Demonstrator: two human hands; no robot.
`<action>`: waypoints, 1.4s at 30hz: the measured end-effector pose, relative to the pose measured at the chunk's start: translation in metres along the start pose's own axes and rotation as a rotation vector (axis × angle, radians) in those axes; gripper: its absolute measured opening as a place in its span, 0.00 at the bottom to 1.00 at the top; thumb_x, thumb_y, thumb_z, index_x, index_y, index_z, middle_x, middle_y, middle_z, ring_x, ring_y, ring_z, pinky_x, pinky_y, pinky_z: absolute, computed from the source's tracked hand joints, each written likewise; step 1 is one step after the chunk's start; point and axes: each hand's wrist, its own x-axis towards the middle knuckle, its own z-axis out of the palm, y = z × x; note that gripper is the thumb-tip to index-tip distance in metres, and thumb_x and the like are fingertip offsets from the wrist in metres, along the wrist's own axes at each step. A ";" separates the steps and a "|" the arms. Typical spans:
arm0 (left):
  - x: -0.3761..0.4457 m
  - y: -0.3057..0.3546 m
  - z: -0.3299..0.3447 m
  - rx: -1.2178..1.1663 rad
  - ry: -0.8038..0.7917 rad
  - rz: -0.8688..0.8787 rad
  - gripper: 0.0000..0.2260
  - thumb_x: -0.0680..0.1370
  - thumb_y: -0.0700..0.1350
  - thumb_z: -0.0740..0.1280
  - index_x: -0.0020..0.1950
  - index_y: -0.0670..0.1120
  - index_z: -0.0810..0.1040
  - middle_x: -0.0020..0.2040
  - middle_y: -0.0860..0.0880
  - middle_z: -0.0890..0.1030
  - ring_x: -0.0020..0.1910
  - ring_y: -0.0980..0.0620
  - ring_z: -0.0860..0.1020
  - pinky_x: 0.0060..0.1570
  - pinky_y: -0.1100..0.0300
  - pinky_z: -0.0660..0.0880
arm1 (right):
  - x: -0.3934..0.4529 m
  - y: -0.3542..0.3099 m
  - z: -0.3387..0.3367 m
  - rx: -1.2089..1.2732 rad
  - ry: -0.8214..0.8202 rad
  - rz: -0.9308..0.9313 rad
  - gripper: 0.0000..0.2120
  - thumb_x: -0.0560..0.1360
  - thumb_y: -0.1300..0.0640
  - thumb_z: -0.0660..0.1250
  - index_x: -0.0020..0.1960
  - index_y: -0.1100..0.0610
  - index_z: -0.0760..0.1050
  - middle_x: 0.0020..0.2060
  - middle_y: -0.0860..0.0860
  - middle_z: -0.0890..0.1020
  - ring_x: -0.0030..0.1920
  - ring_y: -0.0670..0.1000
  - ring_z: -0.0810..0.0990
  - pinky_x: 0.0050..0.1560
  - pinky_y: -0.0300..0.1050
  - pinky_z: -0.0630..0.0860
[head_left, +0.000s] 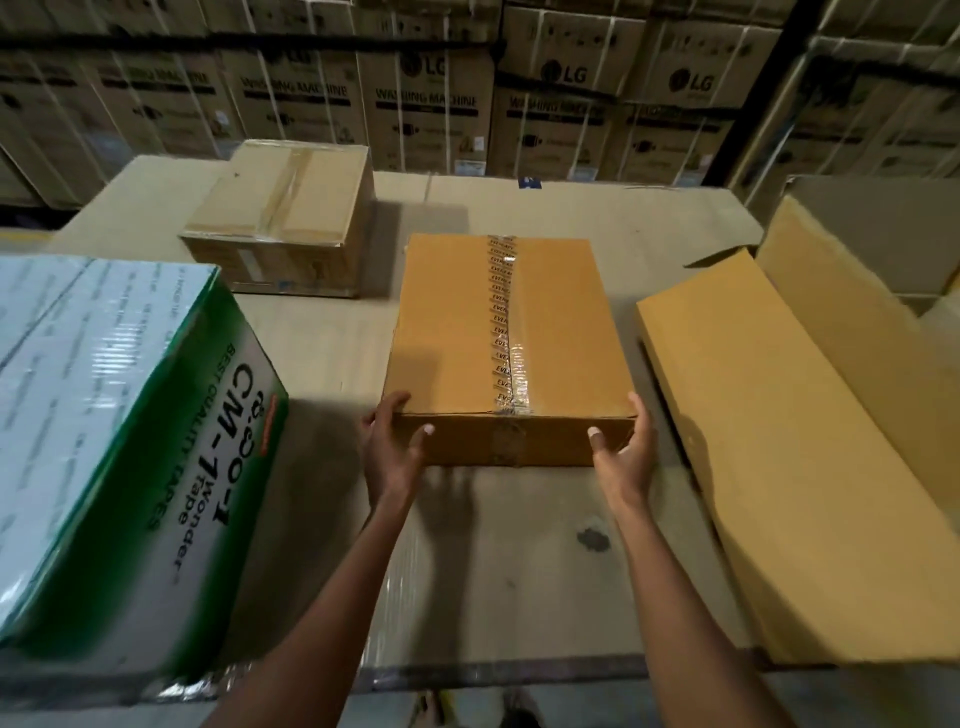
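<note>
Left hand and right hand clasp the near corners of the taped box, thumbs on its front face. It sits at the middle of the table, already sealed and seemingly not lifted yet, so carrying it off remains. A green tape carton stands to the left.

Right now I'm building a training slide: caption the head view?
Left hand and right hand grip near corners of the taped brown box on the table.
</note>
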 end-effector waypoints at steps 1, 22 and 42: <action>-0.013 -0.001 -0.008 0.009 0.007 -0.009 0.23 0.76 0.46 0.74 0.67 0.64 0.73 0.62 0.52 0.68 0.62 0.46 0.75 0.59 0.43 0.80 | -0.013 0.004 -0.006 0.003 0.004 -0.002 0.37 0.75 0.64 0.76 0.80 0.50 0.64 0.76 0.54 0.70 0.76 0.58 0.68 0.71 0.51 0.67; -0.263 -0.041 -0.099 -0.068 0.107 -0.003 0.38 0.74 0.46 0.77 0.80 0.55 0.62 0.75 0.49 0.69 0.70 0.50 0.72 0.65 0.48 0.74 | -0.205 0.079 -0.158 0.118 -0.118 0.174 0.40 0.76 0.55 0.77 0.82 0.57 0.61 0.79 0.57 0.66 0.77 0.58 0.66 0.69 0.48 0.67; -0.297 -0.034 -0.115 -0.507 -0.110 -0.184 0.34 0.72 0.57 0.76 0.73 0.70 0.64 0.72 0.52 0.73 0.67 0.46 0.76 0.59 0.44 0.79 | -0.225 0.075 -0.188 0.362 -0.277 0.220 0.37 0.75 0.46 0.75 0.79 0.47 0.62 0.70 0.52 0.78 0.67 0.56 0.79 0.55 0.53 0.81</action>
